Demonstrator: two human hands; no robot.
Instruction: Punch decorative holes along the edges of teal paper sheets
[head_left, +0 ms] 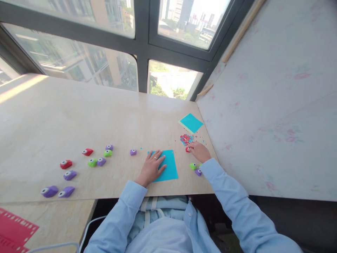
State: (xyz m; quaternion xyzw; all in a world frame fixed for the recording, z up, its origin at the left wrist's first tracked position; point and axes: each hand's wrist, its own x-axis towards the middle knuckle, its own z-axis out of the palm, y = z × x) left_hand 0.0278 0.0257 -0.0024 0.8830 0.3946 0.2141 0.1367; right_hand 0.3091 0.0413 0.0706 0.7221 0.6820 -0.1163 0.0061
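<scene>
A square teal paper sheet (167, 165) is pressed flat on the smooth pale table (79, 116) by the spread left hand (152, 167). Right of the sheet, a small red plastic punch (187, 149) is pinched by the right hand (200, 151), beside scattered confetti (186, 139).

High-rise craft corner: window (105, 66) over towers, paper punches (68, 175) on table (39, 123).

The red punch (187, 149) is mostly hidden under the right hand (200, 151).
</scene>
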